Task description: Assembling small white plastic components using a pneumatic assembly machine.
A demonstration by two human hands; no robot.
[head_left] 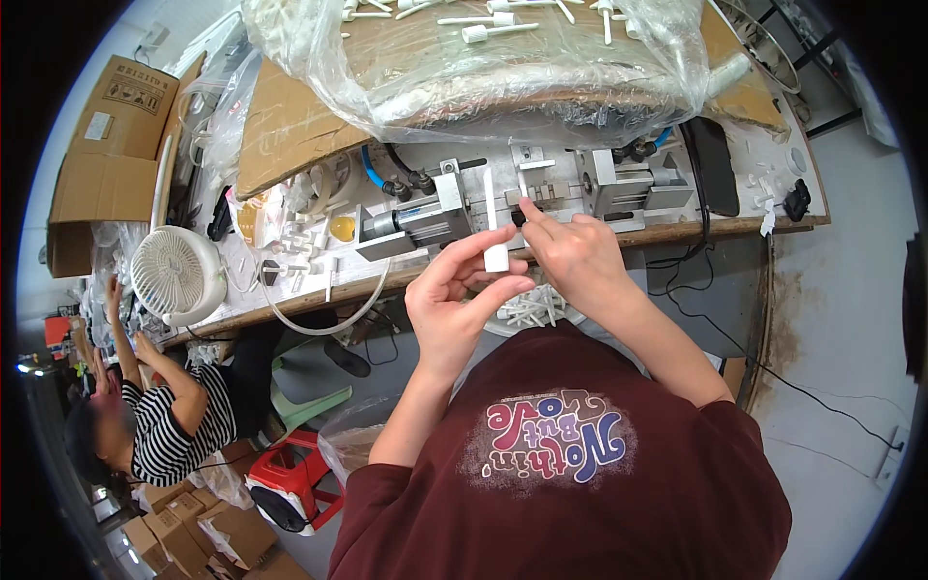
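Observation:
My left hand point(454, 295) pinches a small white plastic part point(495, 232), a thin stem on a square base, held upright just in front of the bench. To its right, my right hand point(572, 253) reaches to the metal press fixture point(541, 191), its fingertips on a small white piece at the fixture's middle slot. The fixture has grey metal blocks and air cylinders on both sides, fed by blue hoses point(372, 169). A white bowl of several similar white parts point(532, 309) lies below my hands, partly hidden by them.
A clear plastic bag of white parts point(503, 58) lies on cardboard at the bench's back. A small white fan point(179, 275) stands at the left edge. A person in a striped shirt point(169, 425) sits at lower left, beside cardboard boxes point(106, 145) and a red stool point(290, 478).

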